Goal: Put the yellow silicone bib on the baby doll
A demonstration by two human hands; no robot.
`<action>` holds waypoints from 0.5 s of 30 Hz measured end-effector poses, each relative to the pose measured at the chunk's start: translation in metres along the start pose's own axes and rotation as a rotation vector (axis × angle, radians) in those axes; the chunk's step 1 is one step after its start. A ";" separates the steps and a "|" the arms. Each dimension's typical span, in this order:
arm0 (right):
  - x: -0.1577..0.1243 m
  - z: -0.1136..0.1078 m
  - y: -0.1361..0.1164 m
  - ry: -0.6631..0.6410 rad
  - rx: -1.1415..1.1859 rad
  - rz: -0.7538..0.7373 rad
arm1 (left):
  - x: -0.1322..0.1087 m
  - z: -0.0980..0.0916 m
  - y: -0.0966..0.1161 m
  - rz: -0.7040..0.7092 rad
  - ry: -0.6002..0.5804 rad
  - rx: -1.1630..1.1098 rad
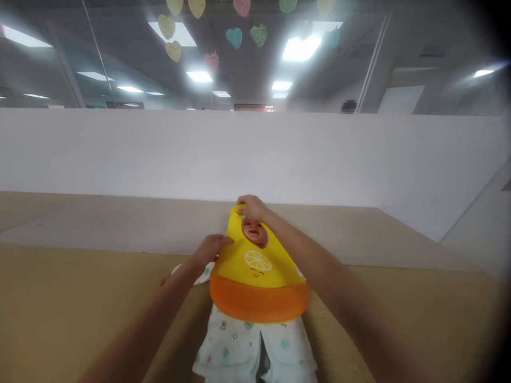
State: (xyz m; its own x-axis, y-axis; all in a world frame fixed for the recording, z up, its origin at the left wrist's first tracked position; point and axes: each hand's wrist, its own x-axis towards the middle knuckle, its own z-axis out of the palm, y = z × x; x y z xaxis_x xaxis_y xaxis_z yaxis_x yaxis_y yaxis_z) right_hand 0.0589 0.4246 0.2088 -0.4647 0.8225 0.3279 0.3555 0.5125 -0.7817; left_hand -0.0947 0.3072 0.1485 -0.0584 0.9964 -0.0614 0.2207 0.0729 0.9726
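A yellow baby bib (235, 260) with an orange catch pocket, a white citrus slice and a smiling face lies over a baby doll (254, 232). The doll's face shows through the bib's neck opening, and its printed white clothes (227, 340) stick out below. My right hand (252, 207) grips the top of the bib's neck band above the doll's head. At the bib's left edge, my left hand (213, 247) pinches the side with thumb and fingers. The doll's arm (165, 279) shows partly beside my left forearm; most of its torso is hidden under the bib.
The doll lies on a wooden tabletop (99, 298) with a paler strip (120, 226) toward the back. A white low wall (239, 154) stands behind. Glass above it carries paper hearts (233, 37). A blurred head shows beyond at the right.
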 end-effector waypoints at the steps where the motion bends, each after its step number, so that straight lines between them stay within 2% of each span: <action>1: 0.001 0.001 0.003 -0.010 0.003 0.006 | 0.013 0.002 0.001 0.008 -0.009 -0.058; 4: 0.006 0.002 0.012 -0.045 -0.035 0.006 | 0.050 0.008 -0.002 0.032 -0.041 -0.169; 8: 0.018 0.004 0.027 -0.044 -0.083 -0.026 | 0.086 0.009 -0.007 0.102 0.002 -0.121; 11: 0.026 0.001 0.044 0.040 -0.157 -0.030 | 0.098 0.004 -0.009 0.136 -0.003 -0.078; 15: 0.033 -0.011 0.074 0.181 -0.268 0.077 | 0.105 0.001 -0.019 0.067 -0.007 -0.079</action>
State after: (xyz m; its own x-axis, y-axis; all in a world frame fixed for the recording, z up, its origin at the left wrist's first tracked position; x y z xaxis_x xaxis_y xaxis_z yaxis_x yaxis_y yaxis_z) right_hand 0.0789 0.4930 0.1674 -0.2854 0.8796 0.3807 0.5956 0.4740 -0.6486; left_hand -0.1042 0.4104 0.1235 -0.0393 0.9992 0.0030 0.1467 0.0028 0.9892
